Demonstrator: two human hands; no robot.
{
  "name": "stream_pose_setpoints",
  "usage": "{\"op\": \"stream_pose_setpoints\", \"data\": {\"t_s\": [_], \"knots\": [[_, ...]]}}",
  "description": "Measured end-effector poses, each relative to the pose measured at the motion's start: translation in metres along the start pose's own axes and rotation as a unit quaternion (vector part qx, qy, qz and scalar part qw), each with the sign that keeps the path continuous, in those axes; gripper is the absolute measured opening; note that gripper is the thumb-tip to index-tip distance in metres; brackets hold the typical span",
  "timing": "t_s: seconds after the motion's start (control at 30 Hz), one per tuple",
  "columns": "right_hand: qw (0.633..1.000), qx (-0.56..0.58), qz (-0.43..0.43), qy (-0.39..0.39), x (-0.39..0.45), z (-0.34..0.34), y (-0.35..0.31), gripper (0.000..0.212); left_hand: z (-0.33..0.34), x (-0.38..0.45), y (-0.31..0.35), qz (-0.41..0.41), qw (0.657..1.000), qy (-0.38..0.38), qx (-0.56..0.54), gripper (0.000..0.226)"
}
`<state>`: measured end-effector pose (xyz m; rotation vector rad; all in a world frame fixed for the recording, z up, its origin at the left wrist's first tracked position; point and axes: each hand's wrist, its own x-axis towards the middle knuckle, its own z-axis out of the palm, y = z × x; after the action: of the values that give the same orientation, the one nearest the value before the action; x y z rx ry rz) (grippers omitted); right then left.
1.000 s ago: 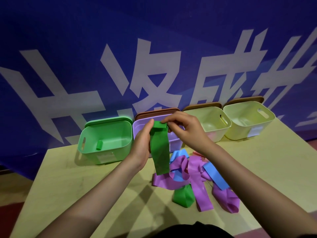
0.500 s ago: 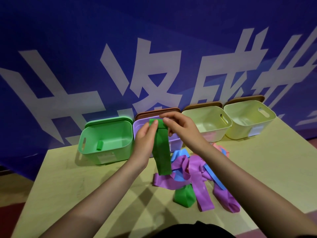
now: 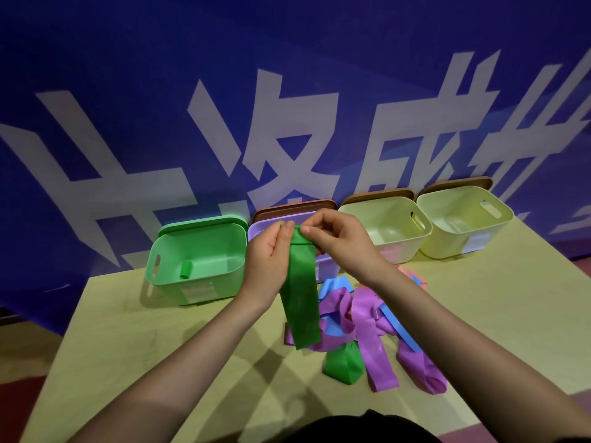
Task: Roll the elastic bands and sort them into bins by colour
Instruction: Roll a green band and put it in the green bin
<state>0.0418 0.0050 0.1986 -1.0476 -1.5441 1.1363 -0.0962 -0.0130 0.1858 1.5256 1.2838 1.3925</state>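
above the pale yellow desk (image 3: 160, 330), left hand (image 3: 268, 260) and right hand (image 3: 342, 241) each pinch the top of a flat green elastic band (image 3: 300, 298), which hangs before the lilac plastic bin (image 3: 256, 230), just over the loose purple and blue bands (image 3: 364, 318).

Big white Chinese chars on blue backdrop (image 3: 128, 75), cropped; only 成 (image 3: 415, 139) reads clearly. Bin stickers (image 3: 198, 290) too blurry to read.
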Motion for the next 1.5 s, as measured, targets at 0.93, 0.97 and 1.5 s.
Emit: {"op": "stream_pose_setpoints", "data": {"t_s": [0.93, 0.97, 1.5], "knots": [[0.948, -0.226, -0.224, 0.0, 0.001, -0.027, 0.008, 0.017, -0.008, 0.007, -0.001, -0.245, 0.919, -0.127, -0.282, 0.024], [0.937, -0.25, -0.244, 0.001, 0.002, -0.028, 0.009, 0.017, -0.008, 0.008, -0.001, -0.259, 0.91, -0.123, -0.297, 0.025], [0.932, -0.28, -0.223, -0.065, 0.001, -0.029, 0.007, 0.04, -0.002, 0.011, -0.009, -0.165, 0.977, -0.077, -0.107, 0.026]]}}
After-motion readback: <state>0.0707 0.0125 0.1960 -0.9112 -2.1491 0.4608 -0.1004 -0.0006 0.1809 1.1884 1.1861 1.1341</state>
